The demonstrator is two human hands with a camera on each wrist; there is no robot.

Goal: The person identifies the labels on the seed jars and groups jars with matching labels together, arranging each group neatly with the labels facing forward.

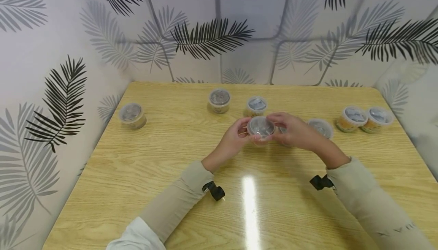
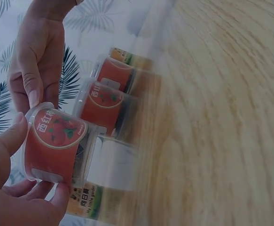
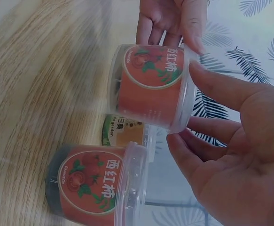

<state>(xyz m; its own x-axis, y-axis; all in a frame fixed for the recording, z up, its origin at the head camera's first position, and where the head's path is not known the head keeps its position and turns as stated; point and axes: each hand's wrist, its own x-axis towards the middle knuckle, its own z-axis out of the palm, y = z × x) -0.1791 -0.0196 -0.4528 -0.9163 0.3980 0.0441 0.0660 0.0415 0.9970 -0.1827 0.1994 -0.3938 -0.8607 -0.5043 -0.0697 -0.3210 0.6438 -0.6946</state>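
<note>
Both hands hold a clear lidded plastic tub above the table, its lid facing up. A red label with a tomato picture wraps the tub, as the left wrist view shows. My left hand grips its left side, thumb at the lid rim and fingers curled underneath. From the right, my right hand pinches the lid edge between thumb and fingers. Another red tomato-label tub stands close by, partly hidden by the right hand in the head view. Just behind the held one stands a yellow-label tub.
Further tubs stand on the wooden table: one at far left, a tub at back centre, another tub right of the right hand, and two yellow-label tubs at far right. A leaf-patterned wall borders the table's back.
</note>
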